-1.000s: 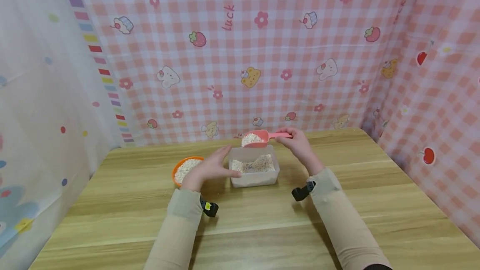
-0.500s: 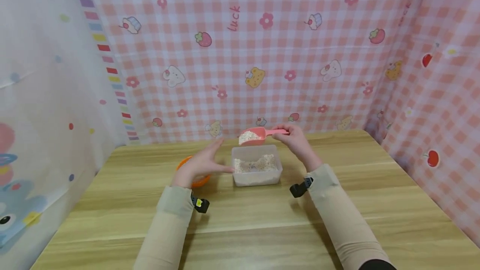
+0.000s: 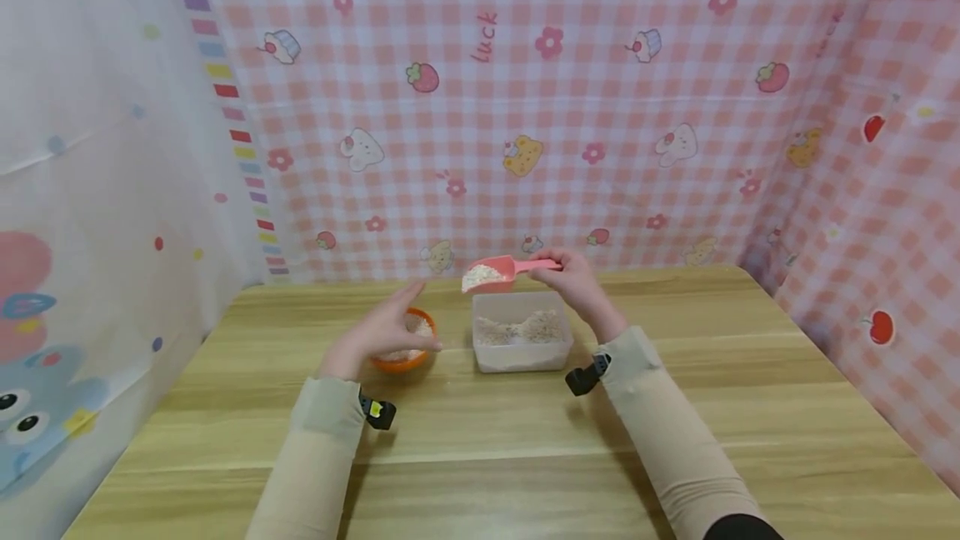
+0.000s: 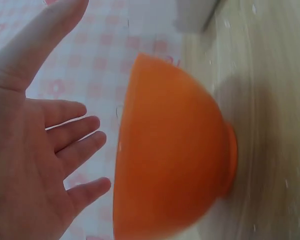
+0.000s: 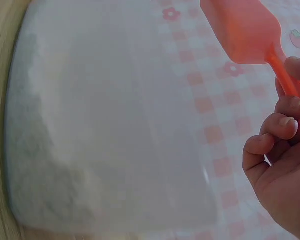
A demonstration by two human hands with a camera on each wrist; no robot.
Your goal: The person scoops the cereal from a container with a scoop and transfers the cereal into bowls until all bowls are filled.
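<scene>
My right hand (image 3: 573, 286) grips the handle of a pink scoop (image 3: 504, 268), which is heaped with pale oat-like flakes (image 3: 482, 277). The scoop is held level above the back left rim of a translucent plastic box (image 3: 522, 357) that is partly filled with similar flakes. Over at the left, my left hand (image 3: 381, 332) hovers at an orange bowl (image 3: 405, 365), thumb and fingers spread wide apart. In the left wrist view the fingers (image 4: 75, 135) are beside the rim of the bowl (image 4: 170, 150), with a gap between. Flakes show inside the bowl, partly hidden behind the hand.
The box and bowl stand on a wooden table (image 3: 465, 473), with a gap between them. A pink checked curtain (image 3: 465, 123) hangs at the table's back edge, and more printed cloth hangs at both sides. Each wrist wears a black camera (image 3: 378, 412).
My left hand has moved left from the box's rim to over the bowl. The loaded scoop in my right hand has shifted left too, toward the bowl side.
</scene>
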